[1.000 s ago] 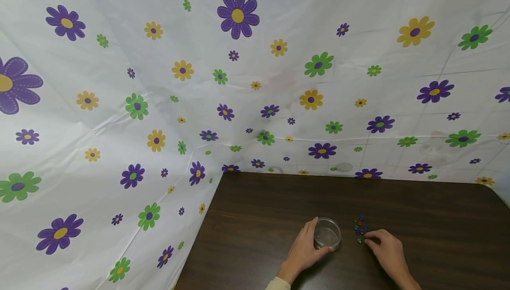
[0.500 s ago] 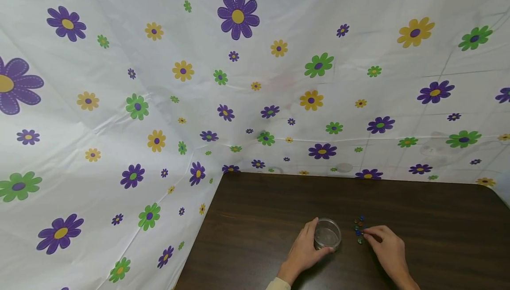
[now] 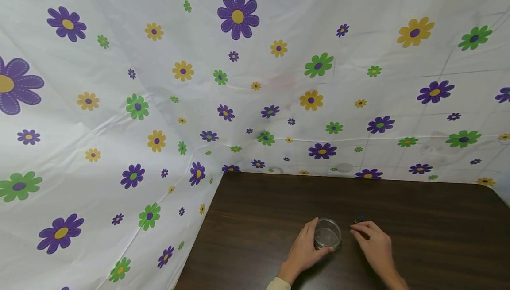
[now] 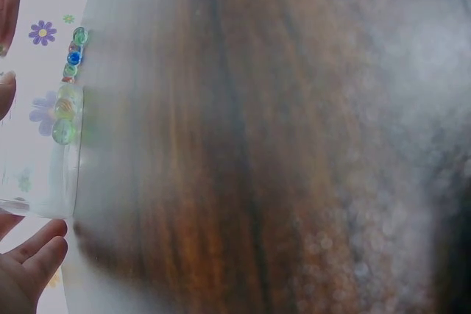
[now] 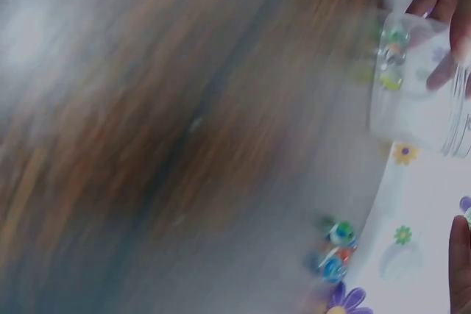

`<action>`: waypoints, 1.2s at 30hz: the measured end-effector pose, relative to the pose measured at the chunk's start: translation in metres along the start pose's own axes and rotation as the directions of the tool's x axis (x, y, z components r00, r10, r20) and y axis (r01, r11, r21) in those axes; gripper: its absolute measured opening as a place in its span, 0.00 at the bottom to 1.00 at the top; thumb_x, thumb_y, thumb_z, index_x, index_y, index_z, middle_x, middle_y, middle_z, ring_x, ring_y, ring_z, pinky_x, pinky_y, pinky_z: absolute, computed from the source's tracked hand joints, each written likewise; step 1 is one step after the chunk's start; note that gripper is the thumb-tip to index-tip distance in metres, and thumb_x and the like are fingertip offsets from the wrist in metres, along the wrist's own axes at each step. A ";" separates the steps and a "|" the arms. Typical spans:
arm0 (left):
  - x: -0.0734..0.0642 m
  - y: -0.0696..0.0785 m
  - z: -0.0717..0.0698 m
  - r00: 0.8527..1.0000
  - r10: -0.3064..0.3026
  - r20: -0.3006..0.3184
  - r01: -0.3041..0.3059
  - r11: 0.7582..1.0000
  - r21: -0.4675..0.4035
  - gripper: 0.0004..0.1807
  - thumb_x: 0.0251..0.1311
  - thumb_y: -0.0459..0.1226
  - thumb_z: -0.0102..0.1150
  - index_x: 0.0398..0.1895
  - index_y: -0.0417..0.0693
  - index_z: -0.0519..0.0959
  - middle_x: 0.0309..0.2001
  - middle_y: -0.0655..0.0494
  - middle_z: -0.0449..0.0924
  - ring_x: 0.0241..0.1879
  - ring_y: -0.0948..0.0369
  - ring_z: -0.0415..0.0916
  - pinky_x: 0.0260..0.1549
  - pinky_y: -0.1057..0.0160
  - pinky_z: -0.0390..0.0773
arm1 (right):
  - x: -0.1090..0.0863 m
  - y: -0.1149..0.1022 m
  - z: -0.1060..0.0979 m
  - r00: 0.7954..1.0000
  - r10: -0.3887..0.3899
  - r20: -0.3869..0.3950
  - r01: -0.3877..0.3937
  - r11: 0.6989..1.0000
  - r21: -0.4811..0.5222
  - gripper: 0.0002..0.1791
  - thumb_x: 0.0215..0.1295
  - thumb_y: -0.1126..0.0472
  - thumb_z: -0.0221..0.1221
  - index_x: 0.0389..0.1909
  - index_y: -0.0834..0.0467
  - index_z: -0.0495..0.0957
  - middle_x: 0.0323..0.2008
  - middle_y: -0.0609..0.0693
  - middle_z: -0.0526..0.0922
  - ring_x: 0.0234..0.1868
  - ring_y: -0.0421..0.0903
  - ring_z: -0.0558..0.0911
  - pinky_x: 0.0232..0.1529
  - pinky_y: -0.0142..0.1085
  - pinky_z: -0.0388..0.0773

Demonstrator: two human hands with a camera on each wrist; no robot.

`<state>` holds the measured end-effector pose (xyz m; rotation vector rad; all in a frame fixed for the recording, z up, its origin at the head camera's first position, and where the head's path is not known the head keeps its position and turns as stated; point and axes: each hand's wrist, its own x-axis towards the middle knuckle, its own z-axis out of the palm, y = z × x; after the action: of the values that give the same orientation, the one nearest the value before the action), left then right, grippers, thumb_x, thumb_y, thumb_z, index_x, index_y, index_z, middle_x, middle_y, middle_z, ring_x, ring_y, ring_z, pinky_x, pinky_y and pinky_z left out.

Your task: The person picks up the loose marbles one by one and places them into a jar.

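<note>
My left hand (image 3: 304,248) grips the round clear plastic jar (image 3: 327,234) from its left side, fingers and thumb around the wall. Several glass marbles (image 4: 64,130) lie on the jar's bottom, green and amber ones among them. Over the table right of the jar, my right hand (image 3: 374,243) has thumb and index finger brought together, pinching a small marble (image 5: 468,215), mostly cut off by the frame edge. Below and beyond that hand lie loose marbles (image 3: 361,218), partly covered by it in the head view. Blue, green and red ones (image 4: 74,57) show in a row in the left wrist view.
Dark brown wood-grain table (image 3: 271,201) spreads under both hands. A white sheet with purple, green and yellow flowers (image 3: 239,104) hangs behind it and along the left side.
My right hand has moved left and slightly up from the near marbles, now overlapping most of the group in the head view. The left hand and jar have stayed put.
</note>
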<state>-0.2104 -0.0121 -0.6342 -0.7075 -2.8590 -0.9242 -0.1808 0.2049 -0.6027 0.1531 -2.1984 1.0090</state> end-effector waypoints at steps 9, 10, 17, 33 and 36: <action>0.001 -0.001 0.000 1.000 0.003 0.000 -0.003 1.000 -0.008 0.50 0.63 0.63 0.66 0.80 0.50 0.60 0.71 0.54 0.70 0.65 0.56 0.73 0.55 0.57 0.79 | 0.001 -0.012 0.015 0.999 -0.028 0.025 0.027 0.999 0.029 0.16 0.40 0.81 0.77 0.29 0.62 0.88 0.32 0.46 0.85 0.32 0.35 0.82 0.34 0.15 0.72; 0.001 -0.001 0.000 1.000 0.005 -0.001 -0.005 1.000 -0.009 0.50 0.63 0.63 0.66 0.80 0.50 0.60 0.71 0.54 0.70 0.65 0.56 0.73 0.55 0.57 0.79 | 0.001 -0.013 0.017 0.999 -0.030 0.026 0.029 0.999 0.031 0.16 0.39 0.81 0.77 0.29 0.62 0.88 0.32 0.46 0.85 0.33 0.35 0.82 0.35 0.15 0.72; 0.001 -0.001 0.001 1.000 0.029 -0.007 -0.029 1.000 -0.003 0.49 0.63 0.62 0.66 0.80 0.48 0.60 0.70 0.53 0.70 0.63 0.57 0.74 0.54 0.58 0.80 | 0.000 -0.018 0.028 0.993 -0.112 0.021 0.111 0.992 0.055 0.17 0.37 0.81 0.78 0.28 0.62 0.88 0.32 0.46 0.84 0.32 0.40 0.84 0.38 0.15 0.72; 0.001 -0.002 0.000 1.000 0.011 0.017 -0.010 1.000 -0.028 0.49 0.64 0.63 0.64 0.81 0.50 0.59 0.71 0.54 0.69 0.65 0.55 0.73 0.54 0.56 0.80 | -0.009 -0.019 0.043 0.984 -0.180 0.007 0.179 0.982 0.055 0.22 0.30 0.86 0.77 0.28 0.65 0.88 0.33 0.48 0.84 0.32 0.45 0.85 0.42 0.14 0.73; 0.001 -0.002 0.001 1.000 0.017 0.010 -0.017 1.000 -0.023 0.49 0.64 0.62 0.65 0.80 0.49 0.59 0.71 0.53 0.69 0.65 0.55 0.73 0.55 0.56 0.80 | -0.010 -0.019 0.045 0.978 -0.208 -0.001 0.207 0.976 0.064 0.22 0.30 0.87 0.77 0.28 0.66 0.87 0.33 0.49 0.83 0.32 0.46 0.85 0.42 0.15 0.73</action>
<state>-0.2124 -0.0127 -0.6363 -0.7396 -2.8515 -0.9553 -0.1912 0.1588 -0.6178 0.4068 -2.1051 0.9619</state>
